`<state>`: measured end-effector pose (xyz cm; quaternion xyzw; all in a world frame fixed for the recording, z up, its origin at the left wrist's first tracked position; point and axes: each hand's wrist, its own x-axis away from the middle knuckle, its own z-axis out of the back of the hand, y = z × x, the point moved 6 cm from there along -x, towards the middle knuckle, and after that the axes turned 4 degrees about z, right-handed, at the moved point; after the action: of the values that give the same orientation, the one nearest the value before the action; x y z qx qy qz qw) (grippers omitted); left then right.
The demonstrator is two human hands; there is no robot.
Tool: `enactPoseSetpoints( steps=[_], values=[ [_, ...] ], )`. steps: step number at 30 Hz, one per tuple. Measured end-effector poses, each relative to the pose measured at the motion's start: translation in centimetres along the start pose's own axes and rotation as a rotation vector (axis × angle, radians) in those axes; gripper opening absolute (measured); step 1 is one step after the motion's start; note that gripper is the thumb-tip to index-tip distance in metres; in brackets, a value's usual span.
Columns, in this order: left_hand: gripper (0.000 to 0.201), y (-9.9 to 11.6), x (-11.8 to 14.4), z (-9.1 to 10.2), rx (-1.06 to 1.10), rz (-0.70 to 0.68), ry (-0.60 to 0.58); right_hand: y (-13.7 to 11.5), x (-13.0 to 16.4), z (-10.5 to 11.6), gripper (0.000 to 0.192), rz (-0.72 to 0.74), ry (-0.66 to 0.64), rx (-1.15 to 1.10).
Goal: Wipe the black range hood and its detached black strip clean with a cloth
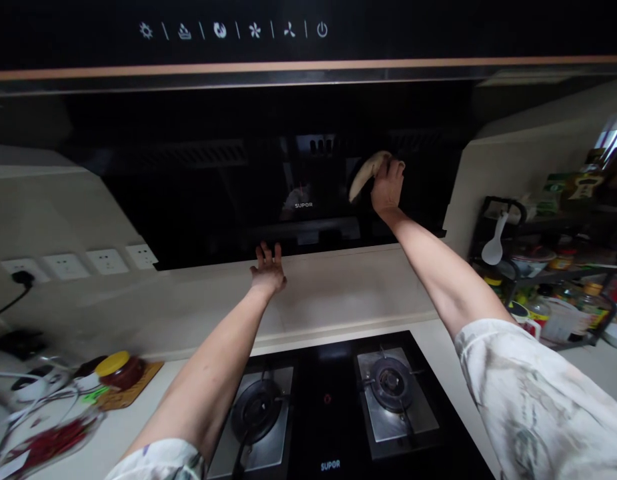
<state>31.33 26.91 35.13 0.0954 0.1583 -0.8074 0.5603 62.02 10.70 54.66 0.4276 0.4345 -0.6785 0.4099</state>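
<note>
A glossy black range hood panel slants across the wall in front of me. My right hand presses a beige cloth against the panel, right of its white lettering. The fingers lie over the cloth's right end, and part of it is hidden beneath them. At the panel's lower edge is my left hand, its fingers spread with the tips against the black surface. Nothing is held in that hand.
Below stands a black two-burner gas stove. Wall sockets and a yellow-lidded jar are at left. At right, a black rack holds jars and bottles, with a white spoon hanging from it. The hood's control strip juts overhead.
</note>
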Motion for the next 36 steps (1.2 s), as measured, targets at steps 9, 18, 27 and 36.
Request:
enactPoseSetpoints(
  steps=[9, 18, 27, 36],
  values=[
    [0.107, 0.0, 0.4, 0.5, 0.012, 0.0, -0.021, 1.7, -2.7, 2.8, 0.061, -0.097, 0.037, 0.089],
    [0.107, -0.3, 0.0, 0.0, 0.016, 0.001, 0.008, 4.3, -0.4, 1.4, 0.057, -0.119, -0.017, 0.074],
    [0.109, -0.4, -0.2, -0.4, 0.016, 0.006, 0.013, 8.6, -3.6, 2.3, 0.059, -0.183, 0.077, 0.021],
    [0.109, -0.4, -0.1, -0.1, 0.027, 0.01, -0.021, 8.2, -3.6, 3.6, 0.054, -0.261, 0.141, -0.04]
  ],
)
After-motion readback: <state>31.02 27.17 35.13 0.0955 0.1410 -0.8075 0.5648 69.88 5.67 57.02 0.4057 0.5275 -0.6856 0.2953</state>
